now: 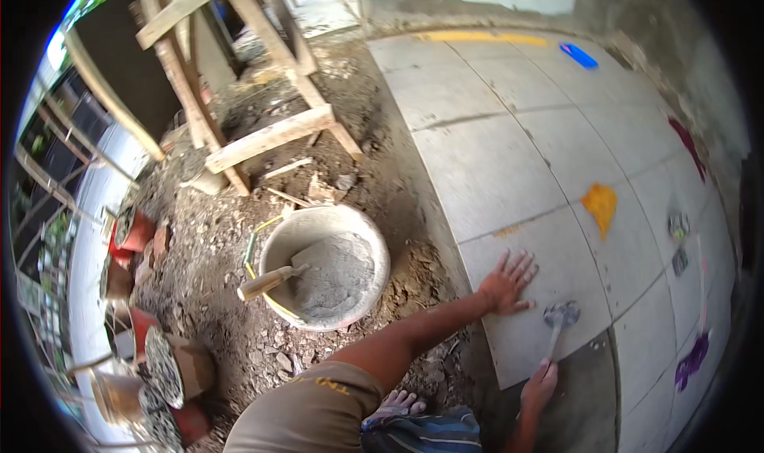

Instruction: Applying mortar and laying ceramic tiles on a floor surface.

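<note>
My left hand (509,283) lies flat with fingers spread on a pale grey floor tile (509,342). My right hand (539,385) is wrapped round the light handle of a mallet (562,314). The mallet's grey, smeared head is over the same tile, just right of my left hand; whether it touches the surface I cannot tell. To the left, a round tub (380,242) holds grey mortar (342,278). A trowel (270,282) rests in it, its blade in the mortar and its wooden handle over the rim.
Orange cloth (600,206), purple cloth (692,361) and a blue tray-like object (578,55) lie on the laid tiles. A wooden trestle (270,139) stands on rubble beyond the tub. Several buckets and pots (179,365) line the left side. Walls border the far and right sides.
</note>
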The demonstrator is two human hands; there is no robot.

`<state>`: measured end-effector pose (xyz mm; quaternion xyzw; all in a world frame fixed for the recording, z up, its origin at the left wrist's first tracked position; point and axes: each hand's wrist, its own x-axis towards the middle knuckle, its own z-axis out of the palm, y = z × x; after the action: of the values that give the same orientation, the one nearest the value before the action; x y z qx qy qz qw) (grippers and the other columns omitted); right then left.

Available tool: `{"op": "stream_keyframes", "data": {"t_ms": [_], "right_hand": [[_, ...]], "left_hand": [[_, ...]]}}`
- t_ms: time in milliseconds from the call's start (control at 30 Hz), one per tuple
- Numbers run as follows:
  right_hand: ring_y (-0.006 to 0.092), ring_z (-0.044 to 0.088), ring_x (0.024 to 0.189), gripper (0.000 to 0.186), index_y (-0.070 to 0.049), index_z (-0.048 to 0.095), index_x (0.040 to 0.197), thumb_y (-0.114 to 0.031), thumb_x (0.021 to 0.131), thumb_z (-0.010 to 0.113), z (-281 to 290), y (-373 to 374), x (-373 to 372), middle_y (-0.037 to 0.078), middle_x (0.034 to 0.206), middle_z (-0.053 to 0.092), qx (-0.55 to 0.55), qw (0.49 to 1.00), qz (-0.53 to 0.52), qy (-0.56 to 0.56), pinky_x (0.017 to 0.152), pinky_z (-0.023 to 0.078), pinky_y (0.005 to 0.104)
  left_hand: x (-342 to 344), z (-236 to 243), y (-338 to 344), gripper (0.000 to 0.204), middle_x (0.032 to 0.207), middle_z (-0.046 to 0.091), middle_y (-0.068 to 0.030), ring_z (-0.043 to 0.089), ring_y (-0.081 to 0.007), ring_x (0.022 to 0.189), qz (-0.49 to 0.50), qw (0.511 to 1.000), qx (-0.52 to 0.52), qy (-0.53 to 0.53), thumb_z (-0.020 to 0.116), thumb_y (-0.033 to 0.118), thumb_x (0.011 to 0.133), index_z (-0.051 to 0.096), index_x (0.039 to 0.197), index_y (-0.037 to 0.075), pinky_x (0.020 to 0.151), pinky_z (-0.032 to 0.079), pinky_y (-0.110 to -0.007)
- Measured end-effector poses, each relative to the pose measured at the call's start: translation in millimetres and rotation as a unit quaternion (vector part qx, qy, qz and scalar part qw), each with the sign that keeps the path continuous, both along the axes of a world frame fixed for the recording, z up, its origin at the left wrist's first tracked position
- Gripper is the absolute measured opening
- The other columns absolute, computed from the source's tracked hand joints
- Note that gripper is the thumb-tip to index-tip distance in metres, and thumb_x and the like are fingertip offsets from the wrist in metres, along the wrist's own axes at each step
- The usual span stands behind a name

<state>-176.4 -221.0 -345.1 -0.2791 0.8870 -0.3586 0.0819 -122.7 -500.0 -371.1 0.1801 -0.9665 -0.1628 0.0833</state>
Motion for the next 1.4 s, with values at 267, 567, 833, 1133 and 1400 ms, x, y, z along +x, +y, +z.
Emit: {"op": "stream_keyframes", "data": {"t_ms": [267,567,833,1133,1400], "right_hand": [[0.0521,0.058,0.096,0.046,0.01,0.057,0.107,-0.034,0.107,0.044,-13.9,-0.4,-10.0,0.035,0.099,0.061,0.02,1.0,-0.002,-0.013,0.085,0.045,0.0529],[0.0525,0.059,0.1,0.045,0.012,0.059,0.109,-0.031,0.105,0.045,-24.2,-6.0,-25.4,0.036,0.105,0.062,0.026,0.999,0.023,0.015,0.089,0.046,0.0529],[0.0534,0.059,0.101,0.047,0.013,0.059,0.11,-0.032,0.105,0.045,-44.3,5.3,-25.3,0.038,0.106,0.062,0.041,0.998,0.034,0.036,0.089,0.046,0.0533],[0.048,0.061,0.105,0.05,0.006,0.063,0.112,-0.039,0.107,0.044,-7.9,3.7,-1.0,0.031,0.11,0.064,0.068,0.997,-0.016,-0.026,0.092,0.047,0.0541],[0.0532,0.059,0.102,0.046,0.002,0.061,0.105,-0.041,0.105,0.044,13.0,-28.1,-13.8,0.033,0.104,0.065,0.068,0.996,-0.023,-0.057,0.086,0.047,0.0564]], "left_hand": [[89.4,1.4,131.3,0.091,0.166,0.016,-0.0261,0.013,-0.0408,0.155,0.053,0.993,0.103,0.032,0.057,0.056,0.092,0.024,0.158,0.003,0.123,0.011,-0.06],[136.0,-6.9,191.9,0.094,0.165,0.024,-0.0208,0.015,-0.0393,0.155,0.038,0.981,0.188,0.022,0.065,0.053,0.088,0.027,0.157,0.003,0.122,0.018,-0.059],[153.0,20.6,177.3,0.069,0.114,0.068,-0.0241,0.066,-0.0424,0.103,-0.019,0.895,0.446,-0.006,0.068,0.047,0.087,0.051,0.138,0.004,0.091,0.053,-0.05],[129.3,10.6,180.7,0.046,0.117,0.07,-0.02,0.068,-0.0345,0.108,0.131,0.87,0.47,0.07,0.065,0.036,0.089,0.068,0.123,0.004,0.096,0.053,-0.044],[117.3,9.1,168.0,0.04,0.089,0.074,-0.0152,0.073,-0.0299,0.083,0.199,0.872,0.441,0.075,0.075,0.033,0.085,0.07,0.108,0.001,0.077,0.057,-0.04]]}}
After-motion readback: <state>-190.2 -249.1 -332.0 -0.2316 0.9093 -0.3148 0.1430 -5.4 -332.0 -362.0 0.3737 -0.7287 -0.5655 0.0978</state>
